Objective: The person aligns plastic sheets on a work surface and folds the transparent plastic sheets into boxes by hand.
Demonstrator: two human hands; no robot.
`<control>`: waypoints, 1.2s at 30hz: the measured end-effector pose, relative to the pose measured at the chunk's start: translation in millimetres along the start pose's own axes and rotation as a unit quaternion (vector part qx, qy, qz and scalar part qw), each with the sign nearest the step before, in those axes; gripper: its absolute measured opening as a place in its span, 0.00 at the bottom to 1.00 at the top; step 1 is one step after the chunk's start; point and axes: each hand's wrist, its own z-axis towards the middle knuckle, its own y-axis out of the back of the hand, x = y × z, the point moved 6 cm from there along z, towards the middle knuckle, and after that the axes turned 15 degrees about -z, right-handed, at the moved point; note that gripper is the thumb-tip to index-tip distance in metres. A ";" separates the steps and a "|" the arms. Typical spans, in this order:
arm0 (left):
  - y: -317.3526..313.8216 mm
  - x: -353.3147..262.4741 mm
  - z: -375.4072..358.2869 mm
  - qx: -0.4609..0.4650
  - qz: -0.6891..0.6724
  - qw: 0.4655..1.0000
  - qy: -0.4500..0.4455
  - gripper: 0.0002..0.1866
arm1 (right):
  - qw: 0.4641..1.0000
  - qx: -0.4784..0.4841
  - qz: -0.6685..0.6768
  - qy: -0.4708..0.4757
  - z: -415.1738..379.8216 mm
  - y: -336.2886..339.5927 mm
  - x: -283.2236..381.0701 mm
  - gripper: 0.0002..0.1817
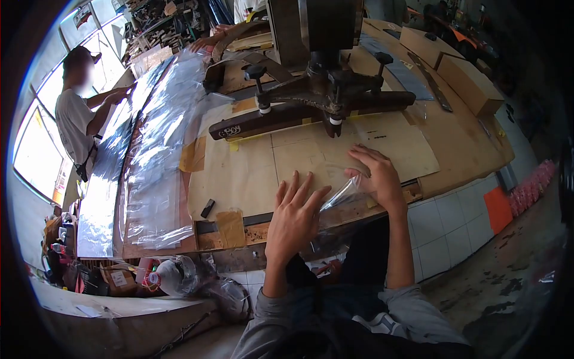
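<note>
My left hand (294,220) lies flat with fingers spread on the pale sheet (236,173) that covers the worktable. To its right, my right hand (381,179) is curled at the table's near edge, with a piece of clear plastic film (342,192) at its thumb. The film stretches from there toward my left fingertips, and its outline is hard to see. Just beyond both hands stands a dark metal press (335,87) with a long bar (257,122) across the sheet. A small black block (207,208) rests left of my left hand.
Shiny plastic sheeting (161,137) covers the table's left side, where a person (78,113) stands. Cardboard boxes (469,84) and a metal strip (430,81) lie at the right. Brown tape (230,229) marks the near edge. A large plastic bottle (176,276) is below.
</note>
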 end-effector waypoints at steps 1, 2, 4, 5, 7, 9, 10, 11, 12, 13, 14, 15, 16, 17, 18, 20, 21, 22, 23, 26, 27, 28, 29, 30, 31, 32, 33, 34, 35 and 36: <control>-0.9 1.3 -0.1 0.001 -0.006 1.000 0.001 0.23 | 1.000 0.001 0.014 -0.009 0.6 -0.3 -1.1 0.23; -1.6 2.2 -0.1 0.003 -0.012 1.000 0.003 0.23 | 1.000 0.001 0.013 -0.018 0.9 -0.6 -1.0 0.22; -2.3 3.6 -0.2 0.001 -0.016 1.000 0.010 0.25 | 0.999 0.002 0.011 -0.037 2.3 -2.6 0.9 0.20; -2.9 4.2 -0.1 0.001 -0.018 1.000 0.014 0.26 | 0.999 -0.009 0.004 -0.038 3.0 -2.5 2.0 0.19; -3.5 5.7 -0.6 0.000 -0.016 1.000 0.014 0.26 | 0.999 -0.028 -0.011 -0.040 2.8 -3.1 3.8 0.17; -3.3 6.5 -0.9 -0.001 -0.013 1.000 0.014 0.26 | 0.997 -0.063 -0.008 -0.039 3.2 -1.7 5.8 0.13; -3.1 6.3 -1.3 -0.002 -0.011 1.000 0.014 0.26 | 0.996 -0.080 -0.006 -0.040 2.7 -0.7 6.7 0.10; -2.9 5.8 -1.4 -0.002 -0.010 1.000 0.013 0.26 | 0.995 -0.086 -0.024 -0.034 2.8 0.0 8.6 0.08; -2.3 5.0 -1.3 -0.002 -0.011 1.000 0.015 0.26 | 0.995 -0.091 -0.042 -0.028 2.9 1.4 10.5 0.06; -1.4 3.9 -1.1 -0.003 -0.013 1.000 0.017 0.26 | 0.993 -0.097 -0.060 -0.022 2.6 2.7 12.6 0.05; -0.8 3.3 -0.3 -0.004 -0.015 1.000 0.019 0.26 | 0.992 -0.105 -0.063 -0.024 2.9 4.0 14.2 0.06; -1.0 3.4 0.0 -0.005 -0.015 1.000 0.019 0.26 | 0.991 -0.114 -0.067 -0.026 3.6 5.0 15.9 0.07; -1.2 3.7 -0.2 -0.005 -0.016 1.000 0.020 0.26 | 0.990 -0.122 -0.070 -0.027 4.3 6.6 16.5 0.08; -1.1 4.1 -0.1 -0.006 -0.016 1.000 0.020 0.26 | 0.988 -0.131 -0.069 -0.036 3.7 9.4 15.9 0.08; -1.4 4.2 0.0 -0.004 -0.015 1.000 0.020 0.26 | 0.987 -0.139 -0.066 -0.045 2.0 12.5 16.8 0.08; -1.7 5.3 0.1 0.000 -0.013 1.000 0.020 0.26 | 0.987 -0.142 -0.051 -0.047 1.8 16.3 19.6 0.07; -1.6 5.7 -0.1 -0.001 -0.015 1.000 0.025 0.26 | 0.989 -0.134 -0.038 -0.043 1.5 17.8 19.9 0.07; -1.3 5.0 -0.5 -0.001 -0.017 0.999 0.030 0.26 | 0.991 -0.126 -0.025 -0.039 -0.6 19.0 20.3 0.06; -0.8 4.2 -0.6 0.001 -0.018 0.999 0.034 0.26 | 0.992 -0.116 -0.028 -0.027 -3.9 18.9 22.5 0.06; 8.8 -4.2 2.8 -0.040 -0.052 0.997 0.028 0.27 | 0.996 -0.087 -0.021 -0.003 -21.0 19.8 33.2 0.05; 10.0 -6.1 3.7 -0.023 -0.064 0.998 0.016 0.18 | 0.997 -0.075 -0.011 -0.003 -31.7 24.1 38.0 0.05; 8.7 -6.8 3.9 0.012 -0.063 0.998 0.004 0.16 | 0.998 -0.060 -0.002 -0.003 -42.1 27.9 42.9 0.06; 6.9 -6.5 4.0 0.047 -0.065 0.997 -0.008 0.14 | 0.998 -0.060 -0.015 0.004 -50.7 32.9 48.6 0.06; 3.1 -6.3 3.2 0.084 -0.069 0.994 -0.020 0.12 | 0.998 -0.059 -0.029 0.010 -59.3 38.0 53.6 0.07; 0.3 -6.2 1.9 0.100 -0.076 0.992 -0.032 0.09 | 0.997 -0.057 -0.045 0.014 -67.2 41.6 56.3 0.07; 0.5 -5.2 1.7 0.099 -0.091 0.990 -0.029 0.07 | 0.998 -0.049 -0.040 0.018 -74.5 42.4 56.5 0.07; 1.9 -5.2 2.6 0.098 -0.106 0.989 -0.027 0.06 | 0.998 -0.042 -0.035 0.023 -80.7 42.7 56.1 0.07; 2.4 -6.8 4.0 0.097 -0.120 0.988 -0.025 0.04 | 0.999 -0.036 -0.030 0.027 -85.2 43.5 55.9 0.08; 4.5 -10.2 5.6 0.074 -0.139 0.987 -0.020 0.02 | 0.999 -0.034 -0.011 0.023 -87.3 46.7 56.2 0.08; 4.0 -10.0 5.5 0.077 -0.147 0.986 -0.013 0.02 | 0.999 -0.030 0.003 0.023 -88.8 48.7 55.2 0.08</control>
